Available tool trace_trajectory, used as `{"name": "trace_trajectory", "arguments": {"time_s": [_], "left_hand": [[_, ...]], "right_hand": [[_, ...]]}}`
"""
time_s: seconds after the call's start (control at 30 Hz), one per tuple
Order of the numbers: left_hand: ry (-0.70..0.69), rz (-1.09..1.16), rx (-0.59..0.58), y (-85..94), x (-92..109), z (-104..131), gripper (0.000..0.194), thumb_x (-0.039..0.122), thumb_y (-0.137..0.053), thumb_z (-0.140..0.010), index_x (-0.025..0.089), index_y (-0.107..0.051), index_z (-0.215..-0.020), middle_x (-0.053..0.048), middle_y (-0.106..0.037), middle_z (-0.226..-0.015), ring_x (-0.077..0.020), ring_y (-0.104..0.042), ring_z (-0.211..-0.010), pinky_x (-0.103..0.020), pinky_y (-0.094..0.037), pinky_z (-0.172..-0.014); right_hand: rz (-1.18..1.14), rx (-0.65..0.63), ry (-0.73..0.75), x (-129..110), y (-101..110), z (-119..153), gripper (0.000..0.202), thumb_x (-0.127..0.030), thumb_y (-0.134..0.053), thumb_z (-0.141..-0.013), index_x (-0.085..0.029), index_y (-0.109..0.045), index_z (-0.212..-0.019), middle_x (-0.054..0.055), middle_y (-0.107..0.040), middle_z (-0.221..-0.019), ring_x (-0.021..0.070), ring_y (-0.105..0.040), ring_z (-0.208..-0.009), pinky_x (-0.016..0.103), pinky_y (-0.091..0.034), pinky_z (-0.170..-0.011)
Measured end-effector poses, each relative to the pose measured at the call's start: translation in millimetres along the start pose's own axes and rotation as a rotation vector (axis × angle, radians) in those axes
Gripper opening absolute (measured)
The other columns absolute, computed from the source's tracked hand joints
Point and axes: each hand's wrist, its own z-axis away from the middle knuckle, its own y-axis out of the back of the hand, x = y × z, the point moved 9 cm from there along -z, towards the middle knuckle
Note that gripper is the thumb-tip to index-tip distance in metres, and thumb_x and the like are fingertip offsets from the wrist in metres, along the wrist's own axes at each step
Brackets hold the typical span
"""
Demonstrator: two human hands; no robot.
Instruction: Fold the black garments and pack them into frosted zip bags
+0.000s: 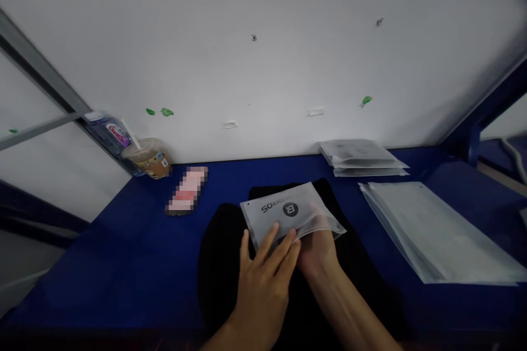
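1. At the centre of the blue surface (123, 263), a frosted zip pouch (288, 214) with a round dark logo lay on top of a black folded garment (224, 263).
2. The left hand (263, 279) rested flat on the near edge of the pouch, fingers spread and pressing down rather than pinching.
3. The right hand (317, 249) sat at the pouch's near right corner, partly under or inside the film; whether its grip was pinched on the film or loose could not be told, since the pouch covered the fingers.
4. Judged step: the pouch was being steadied and opened at its mouth over the garment. The next move would call for the right fingers to part the mouth cleanly while the left hand kept the pouch from sliding on the cloth.
5. To the right, a stack of larger clear bags (436, 230) lay well apart from the hands; behind it, against the wall, lay a small pile of filled pouches (360, 156).
6. At the far left stood a lidded drink cup (146, 159) touching a water bottle (109, 134), with a blurred pink item (187, 191) near them.
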Motion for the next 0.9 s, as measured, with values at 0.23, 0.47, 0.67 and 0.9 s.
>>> {"name": "trace_trajectory", "arguments": {"time_s": [0.23, 0.47, 0.67, 0.9], "left_hand": [[0.112, -0.047, 0.026, 0.6, -18, -12, 0.021, 0.004, -0.043, -0.084, 0.016, -0.057, -0.094, -0.006, -0.065, -0.078, -0.0200, -0.061, -0.070, -0.034, -0.052, -0.064], [0.054, -0.143, -0.099, -13.7, -18, -6, 0.020, 0.004, -0.042, -0.081, 0.018, -0.054, -0.075, -0.003, -0.057, -0.071, -0.0186, -0.055, -0.065, -0.030, -0.047, -0.057], [-0.110, -0.197, -0.087, -15.8, -12, -2, 0.023, 0.004, -0.040, -0.084, 0.017, -0.055, -0.073, -0.002, -0.056, -0.068, -0.0190, -0.054, -0.061, -0.032, -0.041, -0.057], [-0.072, -0.104, -0.127, -8.6, -31, 10, 0.015, 0.008, -0.047, -0.084, 0.018, -0.058, -0.080, -0.003, -0.061, -0.077, -0.0187, -0.054, -0.069, -0.033, -0.037, -0.062]], "right_hand": [[-0.262, -0.088, -0.256, 30, -4, 15, 0.049, -0.051, -0.030, -0.084, -0.020, -0.067, -0.092, 0.009, -0.070, -0.101, 0.0256, -0.064, -0.097, 0.043, -0.051, -0.083], [-0.092, -0.211, -0.415, 39, 36, 79, 0.036, -0.035, -0.063, -0.072, -0.024, -0.067, -0.106, 0.008, -0.069, -0.103, 0.0238, -0.065, -0.094, 0.040, -0.050, -0.084], [0.734, -0.095, 0.294, -32, 34, 38, 0.035, -0.038, -0.046, -0.086, -0.024, -0.062, -0.114, 0.009, -0.063, -0.117, 0.0257, -0.060, -0.103, 0.044, -0.046, -0.089], [1.359, -0.236, 0.426, 13, -19, 19, 0.063, -0.061, -0.039, -0.084, -0.035, -0.030, -0.141, 0.005, -0.020, -0.152, 0.0394, -0.013, -0.137, 0.069, -0.006, -0.100]]}}
